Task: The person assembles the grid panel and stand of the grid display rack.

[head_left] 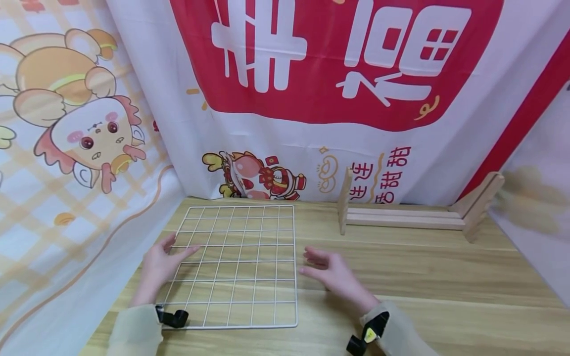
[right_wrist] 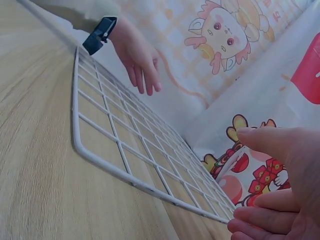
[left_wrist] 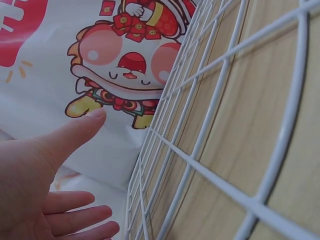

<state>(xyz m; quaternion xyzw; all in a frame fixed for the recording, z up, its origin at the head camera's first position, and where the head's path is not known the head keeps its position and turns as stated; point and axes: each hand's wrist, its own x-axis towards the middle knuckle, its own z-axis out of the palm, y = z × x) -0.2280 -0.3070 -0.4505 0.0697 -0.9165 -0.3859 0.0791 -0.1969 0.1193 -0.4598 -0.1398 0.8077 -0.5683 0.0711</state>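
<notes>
A white wire grid panel lies flat on the wooden table, its bars also filling the right part of the left wrist view. Over its left edge is my left hand, thumb and fingers spread apart with nothing between them. My right hand hovers just beyond the panel's right edge, fingers loosely bent and holding nothing. In the right wrist view the panel's rounded corner shows close up, with the left hand above the far side. Both wrists wear black straps with small cameras.
At the back right of the table stands a wooden rack with two upright ends joined by a crossbar. A red and white printed cloth hangs behind the table, and another cloth with cartoon prints hangs along the left.
</notes>
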